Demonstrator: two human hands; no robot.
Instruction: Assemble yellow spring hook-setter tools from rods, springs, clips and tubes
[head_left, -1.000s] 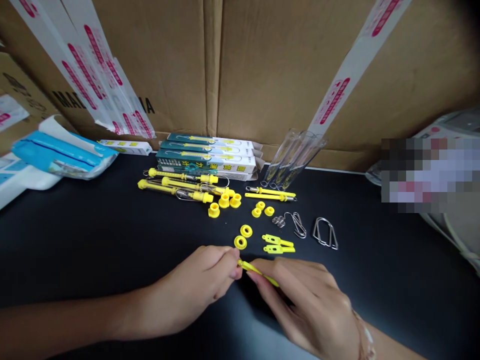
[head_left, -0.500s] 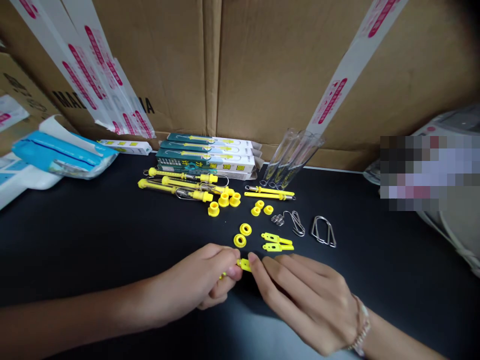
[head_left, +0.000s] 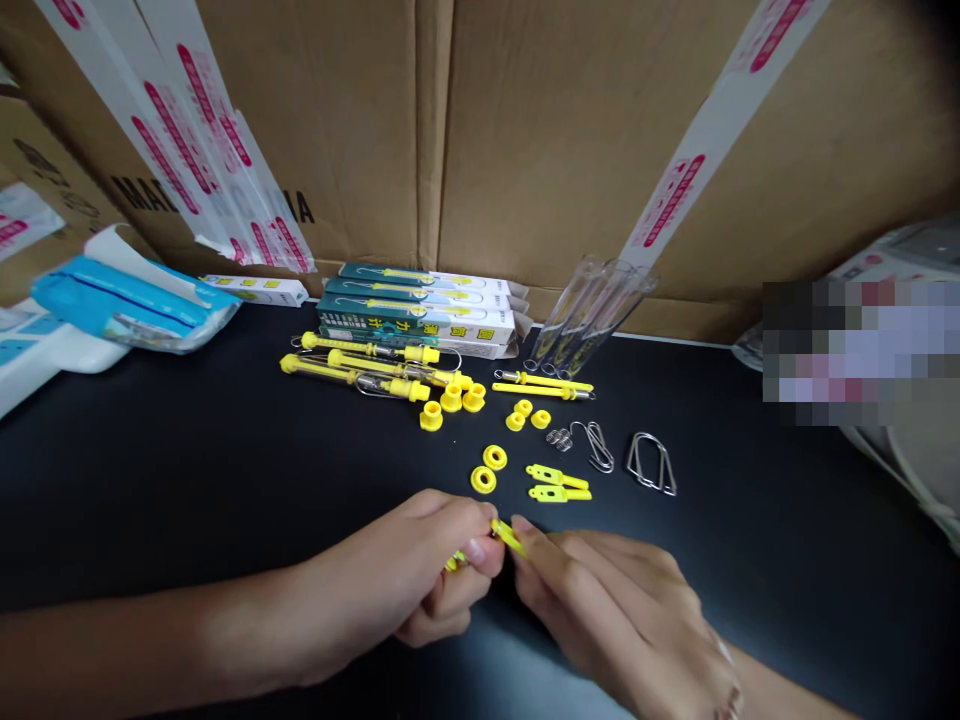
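Observation:
My left hand [head_left: 442, 560] is closed round a small part with yellow and metal showing between its fingers. In my right hand [head_left: 622, 600], thumb and fingers pinch a yellow plastic piece [head_left: 511, 538], whose end meets the part at my left fingertips. Just beyond the hands lie two yellow rings [head_left: 484, 480] and two flat yellow tabs [head_left: 559, 494]. Farther back are small yellow bushings [head_left: 515, 421], larger yellow caps [head_left: 431, 416], metal hooks [head_left: 598, 447], small springs [head_left: 559, 439] and wire loops [head_left: 651, 464].
Assembled yellow spring scales [head_left: 352, 376] lie before stacked boxes [head_left: 420, 310]. Two yellow rods [head_left: 544, 391] lie near clear tubes [head_left: 589, 315]. A blue packet [head_left: 135, 300] is at left, a cardboard box [head_left: 540, 150] behind, a plastic-covered object [head_left: 900, 400] at right.
The yellow piece between my hands has turned and now slants down to the right. My left hand has moved slightly right, and my right hand has rotated. The whole view has shifted a little.

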